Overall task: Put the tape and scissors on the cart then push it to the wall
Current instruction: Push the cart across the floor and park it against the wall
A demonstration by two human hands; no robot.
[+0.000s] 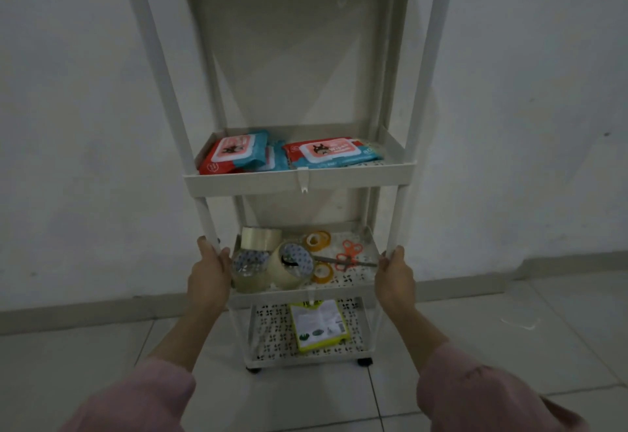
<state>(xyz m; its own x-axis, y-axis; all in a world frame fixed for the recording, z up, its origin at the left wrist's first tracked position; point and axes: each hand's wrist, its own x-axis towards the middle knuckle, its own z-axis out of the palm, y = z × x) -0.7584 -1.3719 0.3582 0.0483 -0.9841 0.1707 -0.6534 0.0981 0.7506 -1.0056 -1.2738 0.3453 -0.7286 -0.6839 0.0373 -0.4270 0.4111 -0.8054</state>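
A white tiered cart (295, 182) on black wheels stands right in front of a pale wall. On its third shelf lie several rolls of clear tape (292, 263), small yellow tape rolls (318, 239) and orange-handled scissors (346, 255). My left hand (209, 273) is closed around the cart's front left post at that shelf. My right hand (394, 277) grips the front right post at the same height. Pink sleeves cover both forearms.
Red and blue wipe packs (238, 153) lie on the shelf above. A yellow-edged packet (319, 324) lies on the bottom shelf. The wall (526, 108) meets a grey baseboard (560, 263) behind the cart. Pale floor tiles (492, 326) spread on both sides.
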